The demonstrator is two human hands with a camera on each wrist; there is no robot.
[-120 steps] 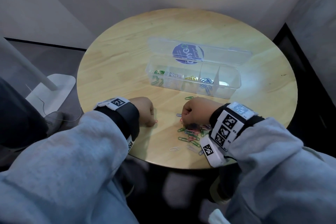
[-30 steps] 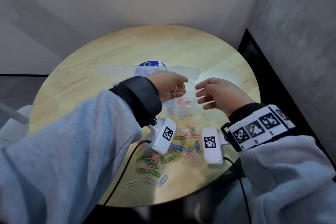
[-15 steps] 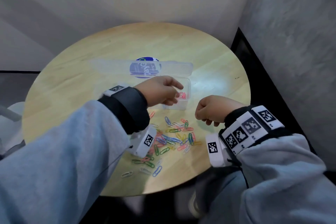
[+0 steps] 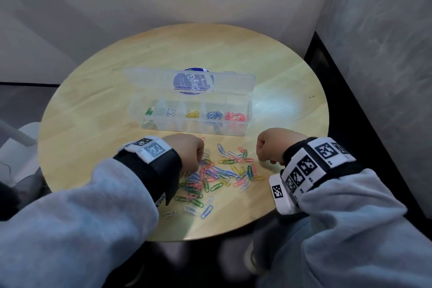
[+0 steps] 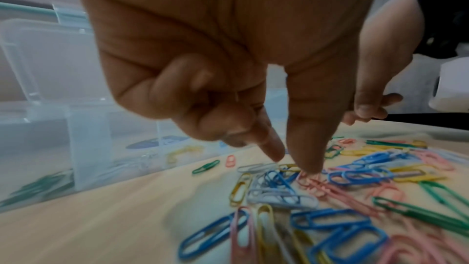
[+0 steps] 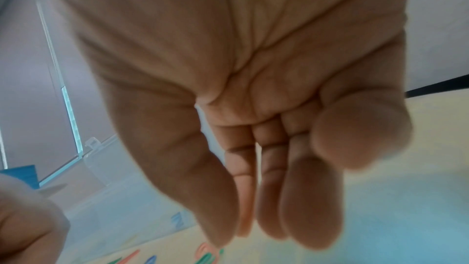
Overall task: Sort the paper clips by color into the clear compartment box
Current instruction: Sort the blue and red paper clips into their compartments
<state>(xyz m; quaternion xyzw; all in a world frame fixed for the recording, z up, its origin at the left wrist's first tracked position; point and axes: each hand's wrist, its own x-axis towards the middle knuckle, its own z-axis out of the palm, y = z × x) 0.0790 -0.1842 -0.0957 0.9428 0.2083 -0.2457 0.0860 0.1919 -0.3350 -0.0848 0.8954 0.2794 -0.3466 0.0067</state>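
Note:
The clear compartment box (image 4: 248, 110) stands open mid-table, its lid (image 4: 149, 79) folded back. Its compartments hold green (image 4: 149, 111), white (image 4: 171, 112), yellow (image 4: 192, 114), blue (image 4: 214, 114) and pink clips (image 4: 235, 116). A loose pile of mixed clips (image 4: 219, 175) lies in front of it. My left hand (image 4: 187, 149) is over the pile's left side. In the left wrist view this left hand (image 5: 291, 163) points thumb and index finger down, the thumb tip on a pink clip (image 5: 312, 182), the index tip by a white clip (image 5: 256, 167), a gap between them. My right hand (image 4: 271, 145) hovers right of the pile, fingers (image 6: 266, 218) hanging loose and holding nothing.
The round wooden table (image 4: 93, 124) sits in a corner, with walls behind and to the right. A white lamp base (image 4: 21, 147) stands on the floor to the left. The pile reaches close to the near table edge (image 4: 210, 234).
My left hand has come back from the box's right end and dropped onto the pile. The right hand has stayed low beside the pile.

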